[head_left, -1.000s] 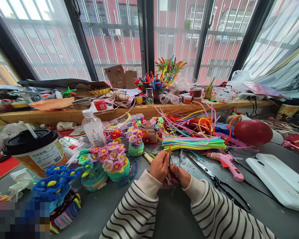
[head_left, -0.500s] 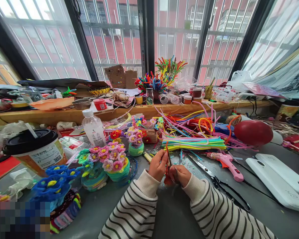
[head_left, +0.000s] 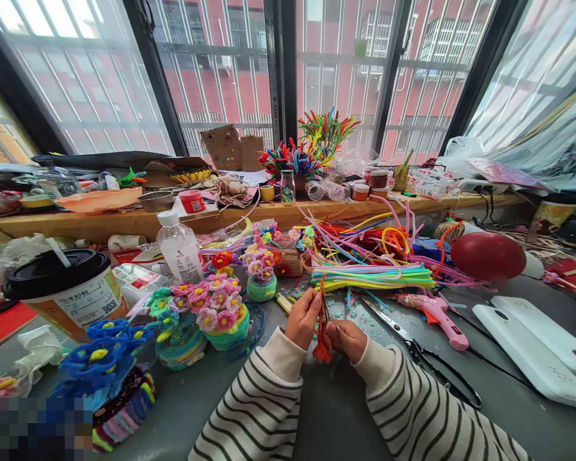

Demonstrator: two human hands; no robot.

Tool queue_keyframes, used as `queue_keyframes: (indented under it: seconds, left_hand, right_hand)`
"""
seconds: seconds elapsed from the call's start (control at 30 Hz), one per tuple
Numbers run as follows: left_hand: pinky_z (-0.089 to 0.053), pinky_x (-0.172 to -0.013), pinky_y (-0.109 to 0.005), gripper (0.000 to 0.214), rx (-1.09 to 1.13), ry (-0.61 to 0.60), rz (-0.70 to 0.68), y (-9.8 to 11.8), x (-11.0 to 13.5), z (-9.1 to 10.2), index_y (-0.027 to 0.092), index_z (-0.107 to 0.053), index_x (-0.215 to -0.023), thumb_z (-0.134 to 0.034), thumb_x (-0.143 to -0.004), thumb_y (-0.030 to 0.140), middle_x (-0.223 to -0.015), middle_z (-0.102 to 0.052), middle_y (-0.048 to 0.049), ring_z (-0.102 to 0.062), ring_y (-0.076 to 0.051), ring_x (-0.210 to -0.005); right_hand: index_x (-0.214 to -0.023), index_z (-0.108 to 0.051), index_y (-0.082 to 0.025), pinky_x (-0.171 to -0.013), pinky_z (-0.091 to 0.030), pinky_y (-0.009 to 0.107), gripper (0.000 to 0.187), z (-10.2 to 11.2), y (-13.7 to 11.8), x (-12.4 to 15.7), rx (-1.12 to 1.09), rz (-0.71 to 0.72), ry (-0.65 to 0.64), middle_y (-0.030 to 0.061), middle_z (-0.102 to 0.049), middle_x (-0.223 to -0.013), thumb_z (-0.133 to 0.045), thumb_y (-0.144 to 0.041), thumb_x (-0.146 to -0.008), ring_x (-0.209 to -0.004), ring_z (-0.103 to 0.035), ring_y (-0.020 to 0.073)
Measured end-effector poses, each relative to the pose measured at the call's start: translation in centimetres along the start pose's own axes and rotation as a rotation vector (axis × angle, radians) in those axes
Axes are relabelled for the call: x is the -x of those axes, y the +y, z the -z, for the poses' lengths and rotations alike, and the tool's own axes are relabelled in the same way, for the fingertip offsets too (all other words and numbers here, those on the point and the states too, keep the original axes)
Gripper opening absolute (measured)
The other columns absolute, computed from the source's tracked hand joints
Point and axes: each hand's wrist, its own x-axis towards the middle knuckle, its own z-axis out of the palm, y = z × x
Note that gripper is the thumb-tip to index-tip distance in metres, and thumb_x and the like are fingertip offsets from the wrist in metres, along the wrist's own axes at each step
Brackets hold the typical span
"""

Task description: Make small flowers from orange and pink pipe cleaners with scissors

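My left hand (head_left: 303, 319) is closed, its thumb and fingers pinching an orange pipe cleaner piece (head_left: 322, 351). Below the fingers that fuzzy piece hangs in petal-like loops, and a thin orange end sticks up above them. Close by on the right, my right hand (head_left: 348, 340) is closed around what look like small scissors (head_left: 326, 311). Their narrow blades point up along the orange piece; the fingers hide most of the handles. Past the hands lies a bundle of pastel pipe cleaners (head_left: 374, 276).
Large scissors (head_left: 413, 346) and a pink glue gun (head_left: 439, 317) with its cable lie right, beside white devices (head_left: 532, 346). Pipe cleaner flower pots (head_left: 228, 330), a water bottle (head_left: 178, 250) and a lidded cup (head_left: 72, 294) stand left. A dark red balloon (head_left: 488, 256) rests at back right.
The orange piece's lower end has turned and now shows more of its loops below my hands. Both hands stay in nearly the same place.
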Motion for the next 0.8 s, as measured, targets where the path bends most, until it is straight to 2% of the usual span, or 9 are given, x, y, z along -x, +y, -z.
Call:
queue_keyframes:
  seconds: [0.2,0.37,0.63,0.8]
  left_hand:
    - [-0.029,-0.051,-0.021,0.025,-0.003,0.015,0.0,0.03,-0.02,-0.05,0.016,-0.034,-0.057,-0.03,-0.076,0.032,-0.053,-0.035,0.0032,-0.034,-0.008,-0.052]
    - [-0.028,-0.05,-0.021,0.024,-0.023,-0.002,0.003,0.12,0.0,-0.08,0.016,-0.035,-0.057,-0.031,-0.076,0.032,-0.053,-0.034,0.0035,-0.033,-0.008,-0.052]
    - [-0.029,-0.051,-0.021,0.025,0.011,-0.019,0.007,-0.09,0.0,-0.06,0.016,-0.035,-0.057,-0.03,-0.076,0.033,-0.053,-0.036,0.0029,-0.034,-0.008,-0.052]
    - [-0.029,-0.051,-0.021,0.025,-0.009,-0.032,0.009,-0.08,0.02,-0.15,0.016,-0.036,-0.058,-0.031,-0.075,0.034,-0.054,-0.035,0.0028,-0.034,-0.008,-0.053]
  right_hand:
    - [-0.041,-0.034,-0.018,-0.034,-0.017,0.021,0.053,0.11,-0.09,0.07,0.089,-0.015,0.132,-0.0042,-0.03,-0.036,-0.027,-0.067,-0.058,-0.033,-0.024,0.0055]
    - [-0.044,-0.035,-0.018,-0.032,-0.015,0.021,0.054,0.13,0.0,0.07,0.052,-0.014,0.055,-0.0038,-0.031,-0.036,-0.022,-0.069,-0.059,-0.032,-0.023,0.0054]
    - [-0.039,-0.032,-0.017,-0.033,-0.015,0.02,0.054,0.64,0.45,-0.04,0.147,0.021,0.125,-0.0044,-0.027,-0.035,-0.025,-0.066,-0.06,-0.033,-0.023,0.0052]
    - [-0.043,-0.036,-0.017,-0.032,-0.012,0.02,0.056,0.68,0.29,0.01,0.049,-0.004,0.066,-0.0061,-0.024,-0.035,-0.022,-0.069,-0.058,-0.032,-0.018,0.0045]
